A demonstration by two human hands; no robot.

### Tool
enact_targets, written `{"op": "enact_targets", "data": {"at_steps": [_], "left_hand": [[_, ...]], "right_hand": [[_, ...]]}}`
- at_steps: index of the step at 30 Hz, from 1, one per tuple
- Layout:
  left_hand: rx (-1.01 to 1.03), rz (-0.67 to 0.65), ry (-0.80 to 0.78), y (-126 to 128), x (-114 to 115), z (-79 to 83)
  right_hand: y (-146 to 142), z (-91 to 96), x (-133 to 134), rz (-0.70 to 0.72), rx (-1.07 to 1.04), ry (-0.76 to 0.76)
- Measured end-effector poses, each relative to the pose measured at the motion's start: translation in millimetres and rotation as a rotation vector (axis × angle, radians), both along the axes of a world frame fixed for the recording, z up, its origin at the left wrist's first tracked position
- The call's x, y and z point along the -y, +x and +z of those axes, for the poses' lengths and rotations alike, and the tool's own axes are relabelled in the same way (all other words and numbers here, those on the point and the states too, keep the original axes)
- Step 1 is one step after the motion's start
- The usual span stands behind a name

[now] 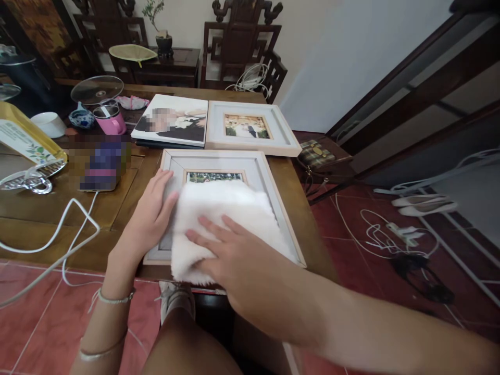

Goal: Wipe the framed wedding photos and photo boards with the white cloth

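Observation:
A white-framed picture (258,172) lies flat at the near edge of a wooden table (117,203). A fluffy white cloth (226,208) covers most of its glass. My right hand (234,260) lies flat on the cloth, fingers stretched out and pointing left. My left hand (150,213) rests on the frame's left side, fingers extended along its edge and touching the cloth.
Behind lie a second white frame (250,127) and a photo album (172,122). To the left are a pink mug (111,120), a glass lid (97,88), scissors (33,179) and white cables (58,234). Cables, a power strip (402,232) and shoes (424,204) lie on the red tiled floor at right.

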State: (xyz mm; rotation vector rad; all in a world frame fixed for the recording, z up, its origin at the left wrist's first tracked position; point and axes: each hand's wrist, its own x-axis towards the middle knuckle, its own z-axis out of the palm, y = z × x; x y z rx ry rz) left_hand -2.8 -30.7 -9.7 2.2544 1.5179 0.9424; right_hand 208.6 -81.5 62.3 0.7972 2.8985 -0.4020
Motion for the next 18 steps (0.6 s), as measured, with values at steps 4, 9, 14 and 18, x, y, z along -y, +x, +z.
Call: {"op": "enact_targets", "data": {"at_steps": [4, 9, 14, 18], "left_hand": [[-0.052, -0.035, -0.011, -0.2, -0.2, 0.3], [-0.105, -0.101, -0.025, -1.0, -1.0, -0.9], [-0.105, -0.133, -0.021, -1.2, -2.2, -3.2], [-0.1, -0.144, -0.014, -0.4, -2.9, -2.6]], "right_hand": [[13.6, 16.6, 1.8, -0.126, 0.079, -0.064], [20.9, 13.8, -33.9, -0.347, 0.161, 0.007], [21.7, -18.1, -89.2, -0.394, 0.01, 0.258], [2.8, -27.5, -119.3, -0.332, -0.053, 0.307]]}}
